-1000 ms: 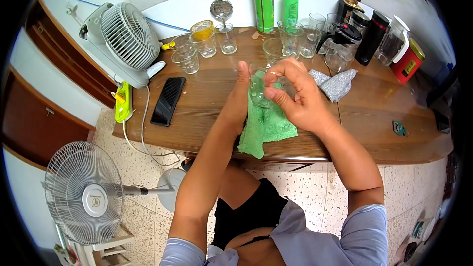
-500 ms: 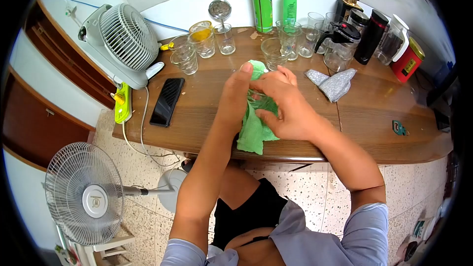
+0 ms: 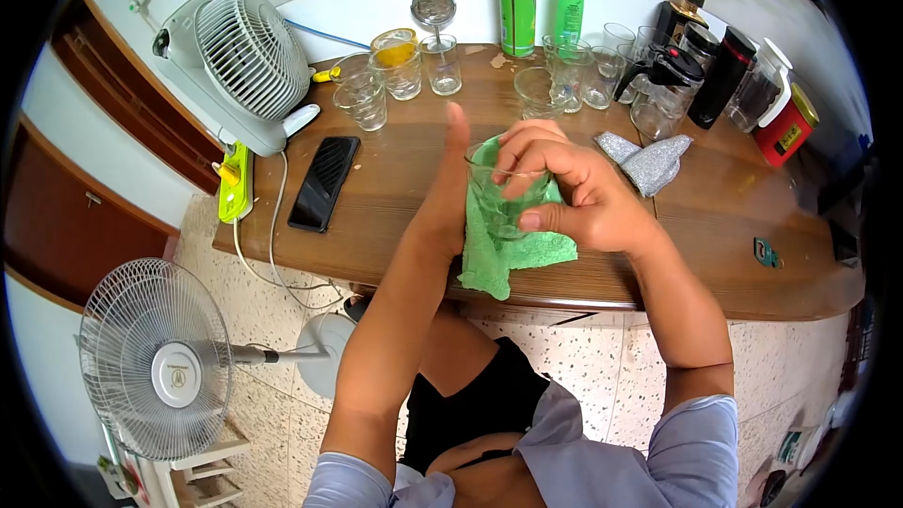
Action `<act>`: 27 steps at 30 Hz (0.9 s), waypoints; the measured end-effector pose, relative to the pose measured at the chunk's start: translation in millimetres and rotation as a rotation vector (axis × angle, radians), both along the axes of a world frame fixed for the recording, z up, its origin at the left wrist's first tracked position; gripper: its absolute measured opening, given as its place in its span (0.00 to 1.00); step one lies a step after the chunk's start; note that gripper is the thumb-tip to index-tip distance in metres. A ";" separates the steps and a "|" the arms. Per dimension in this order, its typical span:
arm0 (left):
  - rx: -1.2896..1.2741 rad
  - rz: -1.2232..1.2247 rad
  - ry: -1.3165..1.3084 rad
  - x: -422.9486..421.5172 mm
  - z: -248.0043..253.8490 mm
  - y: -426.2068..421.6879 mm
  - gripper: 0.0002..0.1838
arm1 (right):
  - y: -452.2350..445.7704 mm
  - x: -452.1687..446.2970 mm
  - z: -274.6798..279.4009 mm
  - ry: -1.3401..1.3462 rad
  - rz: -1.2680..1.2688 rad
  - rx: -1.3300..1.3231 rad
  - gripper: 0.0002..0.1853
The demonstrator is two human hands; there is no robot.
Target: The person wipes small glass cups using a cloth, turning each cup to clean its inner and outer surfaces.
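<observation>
A clear drinking glass [image 3: 500, 199] is tilted in front of me, just above the near edge of the table. My right hand [image 3: 594, 190] grips it from the right, fingers curled over the rim and thumb against the side. Behind and under the glass hangs a green cloth [image 3: 489, 265], spread over my left hand [image 3: 446, 199]. The left thumb points up, while the other left fingers are hidden behind cloth and glass. Just beyond my hands stands another clear glass [image 3: 538, 94].
On the wooden table [image 3: 404, 193] lie a black phone [image 3: 324, 183] and a grey cloth [image 3: 649, 163]. Several glasses, a glass teapot [image 3: 657, 99], a green spray bottle [image 3: 570, 7] and a small fan [image 3: 246, 56] line the back. A standing fan [image 3: 155, 357] is at left.
The glass has come into fuller view, with my right hand now over its rim. My left thumb has lifted away from the cloth, and the cloth has spread wider to the right.
</observation>
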State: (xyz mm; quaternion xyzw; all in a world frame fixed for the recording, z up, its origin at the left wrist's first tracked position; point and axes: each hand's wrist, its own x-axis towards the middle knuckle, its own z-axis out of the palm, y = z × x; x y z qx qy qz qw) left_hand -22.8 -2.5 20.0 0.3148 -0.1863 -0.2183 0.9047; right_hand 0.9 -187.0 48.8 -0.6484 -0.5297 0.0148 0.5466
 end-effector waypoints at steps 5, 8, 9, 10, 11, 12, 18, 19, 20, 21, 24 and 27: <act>-0.032 -0.037 0.011 -3.1 1.5 1.7 0.62 | -3.6 2.4 -0.5 -0.130 -0.027 -0.064 0.19; 0.071 0.182 0.016 3.1 -3.4 -2.5 0.56 | 1.1 -6.6 1.5 -0.284 -0.251 -0.073 0.24; 0.126 0.300 0.030 5.7 -7.2 -4.8 0.54 | 1.5 -7.9 -1.4 -0.318 -0.326 -0.097 0.26; 0.342 0.455 -0.097 9.2 -12.8 -5.2 0.52 | 3.1 -9.3 -5.0 -0.354 -0.399 -0.123 0.27; 0.560 0.611 -0.224 12.7 -19.1 -3.8 0.50 | 9.4 -13.4 -11.6 -0.414 -0.471 -0.055 0.27; 0.781 0.766 -0.354 13.2 -20.1 -2.1 0.48 | 13.4 -15.2 -18.6 -0.383 -0.476 -0.076 0.26; 0.622 0.372 -0.161 2.1 -4.7 6.2 0.53 | 13.0 -17.1 -17.6 -0.241 -0.384 -0.099 0.19; 0.569 0.334 -0.138 4.0 -6.4 5.5 0.56 | 11.0 -15.6 -15.2 -0.244 -0.357 -0.092 0.19; 0.516 0.297 -0.117 7.3 -9.2 4.8 0.59 | 9.4 -13.8 -12.9 -0.248 -0.329 -0.085 0.19; 0.462 0.261 -0.095 8.6 -9.8 3.7 0.62 | 8.3 -12.7 -11.6 -0.252 -0.300 -0.078 0.19; 0.327 0.166 0.028 6.2 -4.8 1.6 0.68 | 7.5 -11.5 -9.9 -0.184 -0.228 -0.012 0.20; 0.177 0.084 0.028 -2.7 9.0 -1.0 0.71 | 8.8 -12.1 -10.8 -0.182 -0.216 0.044 0.18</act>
